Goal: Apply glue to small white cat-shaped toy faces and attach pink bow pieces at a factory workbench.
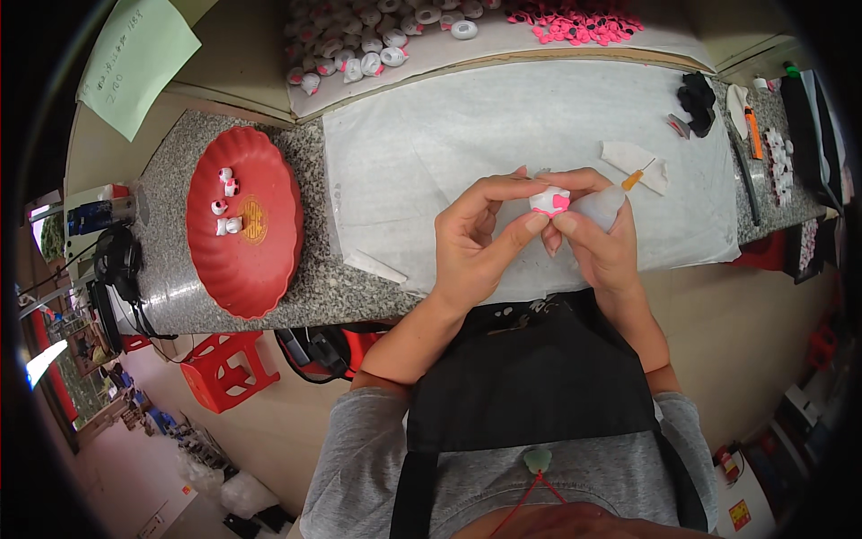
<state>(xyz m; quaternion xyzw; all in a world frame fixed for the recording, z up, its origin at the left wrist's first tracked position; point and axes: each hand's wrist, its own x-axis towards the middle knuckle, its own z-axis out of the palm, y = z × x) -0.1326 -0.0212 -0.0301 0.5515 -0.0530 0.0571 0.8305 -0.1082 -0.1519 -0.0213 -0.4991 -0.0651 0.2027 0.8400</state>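
Both my hands meet above the white sheet, around a small white cat-head-shaped piece (538, 203) with a pink bow on it. My left hand (480, 229) grips its left side between thumb and fingers. From the other side, my right hand (603, 241) touches the piece with its thumb and fingertips. Tucked in that same right hand is a translucent squeeze bottle (602, 207), its orange needle tip pointing up and to the right. Part of the piece is hidden behind my thumbs.
A red scalloped tray (285, 260) with several small white figures stands left on the granite counter (314, 162). Many white pieces (371, 63) and pink parts (593, 22) lie on the back shelf. A paper scrap (620, 154), black cloth (696, 103) and orange-handled tool (752, 135) lie right.
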